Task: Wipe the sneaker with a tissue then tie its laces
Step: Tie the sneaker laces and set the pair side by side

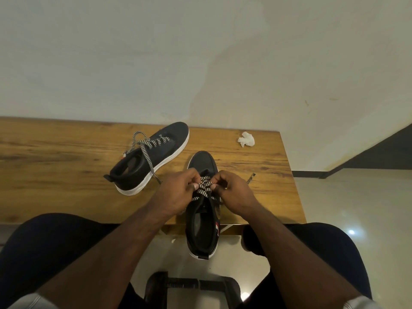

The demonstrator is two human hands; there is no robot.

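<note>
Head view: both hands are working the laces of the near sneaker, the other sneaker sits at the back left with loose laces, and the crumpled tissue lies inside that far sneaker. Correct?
Not quite. The head view shows the tissue lying on the bare table at the back right, apart from the far sneaker. The rest holds: left hand and right hand pinch the laces of the near sneaker.

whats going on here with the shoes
A seated person is working on the laces of the near sneaker, whose heel hangs over the front edge of the wooden table. The left hand and right hand each pinch the laces over the tongue; no finished bow shows yet. A crumpled tissue lies set aside near the table's far right corner. A second sneaker sits to the left, its laces loose.
</note>
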